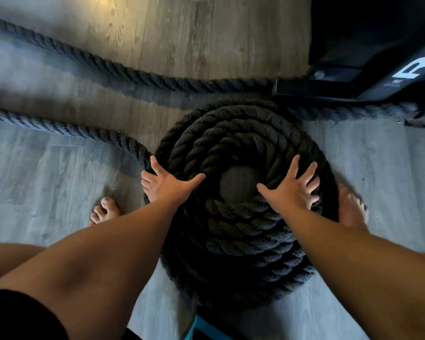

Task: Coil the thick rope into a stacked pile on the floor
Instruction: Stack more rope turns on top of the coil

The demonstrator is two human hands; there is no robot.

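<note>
Head view looks straight down on the rope pile (243,148), a big round stack of thick black rope sitting on the grey wood floor (59,180). The rings go round and round, one on top of another. A small hole in the middle shows the floor.

The left hand (167,184) lies flat on the left side of the pile. Its fingers (155,163) are straight and spread wide, with the thumb on the top ring, and they grip nothing. The right hand (292,186) lies flat on top of the pile, just right of the hole. Its fingers (293,165) are spread wide too and hold nothing.

From the left side of the pile a loose rope (59,128) runs away across the floor. A second rope length (84,57) lies beyond the pile and goes off to the far left.

A bare left foot (104,211) stands near the pile on its left. A bare right foot (352,208), a bit blurry, is just beside the pile on its right. A black machine (378,69) with white letters stands beyond the pile, to the right. Something blue (206,327) pokes out at the near side of the pile.
</note>
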